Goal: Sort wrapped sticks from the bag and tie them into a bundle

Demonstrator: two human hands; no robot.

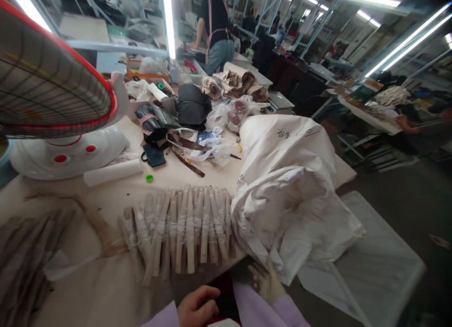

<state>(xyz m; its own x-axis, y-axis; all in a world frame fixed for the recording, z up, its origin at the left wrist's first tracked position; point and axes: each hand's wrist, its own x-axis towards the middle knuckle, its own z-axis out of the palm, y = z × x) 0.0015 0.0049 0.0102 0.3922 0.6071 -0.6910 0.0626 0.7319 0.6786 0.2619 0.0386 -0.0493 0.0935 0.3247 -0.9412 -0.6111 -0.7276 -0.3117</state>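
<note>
My left hand (198, 307) is at the bottom of the view, in front of the table edge. Its fingers are loosely bent and apart, with nothing visible in them. Further right, my right hand (265, 281) is below the table edge, beside the lower edge of a large white woven sack (287, 148). Its fingers are half curled, blurred and apart from the thumb; whether it touches the sack I cannot tell. The sack lies with its crumpled mouth towards me and dark handwriting on its side. Left of it lies a row of tied bundles of greyish-beige strips (183, 228).
More dark strips (31, 256) lie at the left. A red-rimmed fan (63, 153) stands behind them. Further back are a white roll (113, 171), a green cap (149, 178), a black bag (193, 106) and fabric rolls (236, 80). A person (219, 40) stands beyond.
</note>
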